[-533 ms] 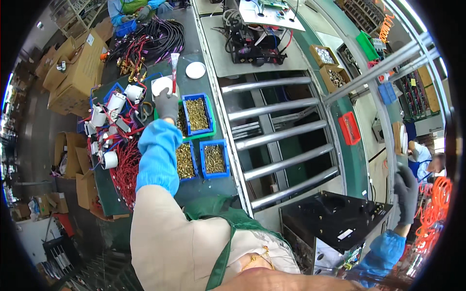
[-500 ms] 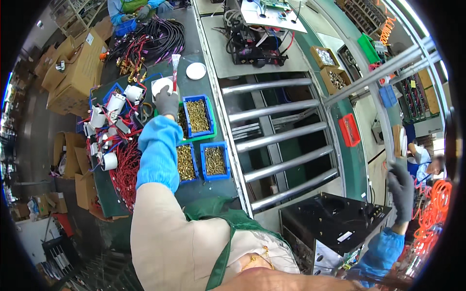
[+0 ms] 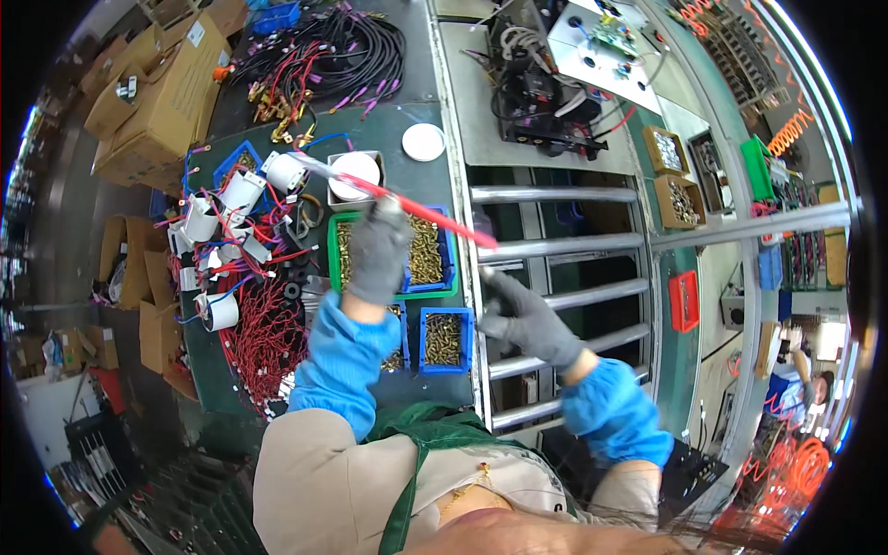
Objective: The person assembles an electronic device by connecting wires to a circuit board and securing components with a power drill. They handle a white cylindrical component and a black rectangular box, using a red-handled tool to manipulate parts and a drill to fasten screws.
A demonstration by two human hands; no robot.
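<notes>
My left hand [image 3: 377, 254], in a grey glove, is closed around a long red stick [image 3: 435, 220] with a blurred whitish end. It lies slantwise over a small white tub [image 3: 356, 176] and a blue bin [image 3: 451, 254] of brass-coloured screws, which sits in a green tray [image 3: 335, 245]. My right hand [image 3: 532, 319], also gloved, hovers over the metal rollers with its fingers apart and nothing in them. Closest to it on the table is another blue bin [image 3: 446, 340] of screws. A round white lid [image 3: 424, 141] lies beyond the tub.
White cylindrical parts with wires [image 3: 242, 192] and a heap of red wires [image 3: 254, 319] cover the table's left. Black cables [image 3: 361, 51] lie at the far end. Metal rollers [image 3: 555, 245] run along the right, below a machine assembly [image 3: 546, 102]. A red tray [image 3: 684, 301] lies farther right.
My left hand has lifted the red stick from the tub and drawn it nearer, tilting it sideways. My right hand has swung in from the far right to the rollers. The view has shifted.
</notes>
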